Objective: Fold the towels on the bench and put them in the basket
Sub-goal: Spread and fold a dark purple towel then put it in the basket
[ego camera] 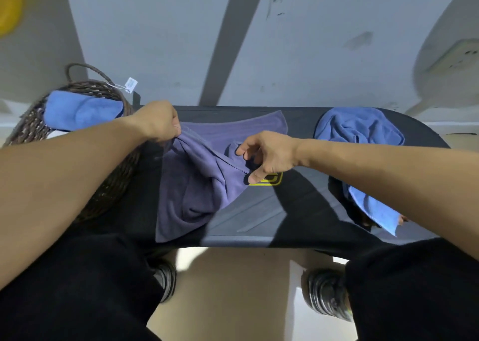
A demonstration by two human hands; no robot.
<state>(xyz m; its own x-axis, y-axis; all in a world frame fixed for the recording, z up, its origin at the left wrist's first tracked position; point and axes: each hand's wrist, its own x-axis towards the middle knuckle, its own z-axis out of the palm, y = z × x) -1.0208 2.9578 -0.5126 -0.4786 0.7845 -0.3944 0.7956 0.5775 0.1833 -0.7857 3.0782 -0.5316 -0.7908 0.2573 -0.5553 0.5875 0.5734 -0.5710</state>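
A purple-grey towel [197, 185] lies rumpled across the left half of the black bench [293, 208]. My left hand [158, 121] grips a bunched edge of it at the far left and lifts it off the bench. My right hand [264, 156] pinches the same edge near the towel's right side, thumb underneath. A crumpled blue towel [360, 128] lies at the bench's far right, and another blue towel [373, 211] hangs over the near right edge. The wicker basket [33, 128] stands left of the bench with a folded blue towel [80, 112] inside.
My knees in black trousers fill the bottom corners, close to the bench's near edge. Dumbbells [326, 294] lie on the floor under the bench. A white paper tag [131, 84] hangs from the basket handle. A pale wall rises behind the bench.
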